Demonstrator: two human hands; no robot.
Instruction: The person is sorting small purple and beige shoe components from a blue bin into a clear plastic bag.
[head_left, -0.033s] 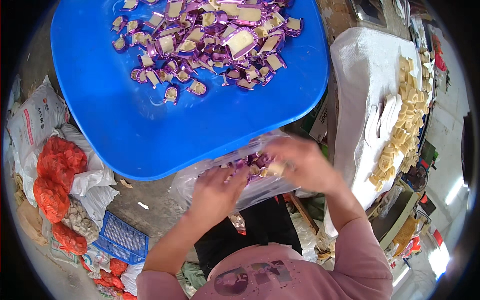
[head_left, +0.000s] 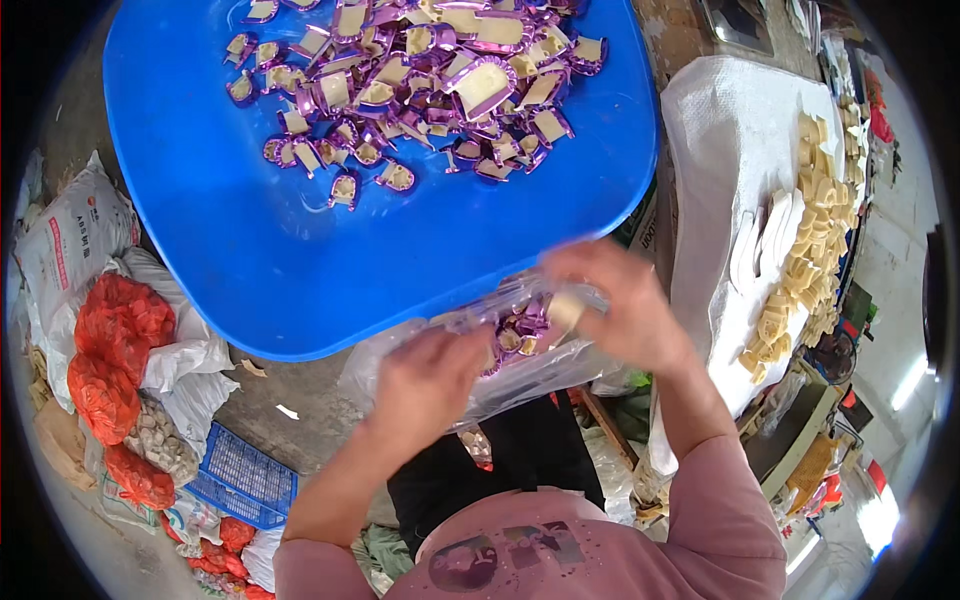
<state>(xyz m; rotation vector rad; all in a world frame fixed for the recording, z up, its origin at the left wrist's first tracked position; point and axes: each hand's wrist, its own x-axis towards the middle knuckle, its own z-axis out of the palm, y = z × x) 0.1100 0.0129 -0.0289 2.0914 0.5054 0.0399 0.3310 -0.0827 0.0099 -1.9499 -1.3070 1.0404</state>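
Below the blue tray's near edge, a clear plastic bag (head_left: 520, 385) holds purple metallic pieces (head_left: 522, 325) with cream insides. My left hand (head_left: 430, 375) is at the bag's left side, its fingers curled over the film by the mouth. At the right side of the mouth is my right hand (head_left: 615, 300), its fingers smeared by motion. Beside its thumb shows a cream-coloured piece (head_left: 565, 312); whether the hand grips it I cannot tell. More such purple-and-cream pieces (head_left: 400, 85) lie heaped on the blue tray (head_left: 330, 285).
A white woven sheet (head_left: 705, 200) on the right bears many cream pieces (head_left: 790, 290) and a white glove-like cloth (head_left: 765, 235). On the left are white sacks (head_left: 80, 225), red bags (head_left: 120, 320) and a blue plastic crate (head_left: 240, 475).
My right hand has moved slightly up and right, away from the bag's middle, and more of the purple pieces shows. My left hand has shifted slightly left.
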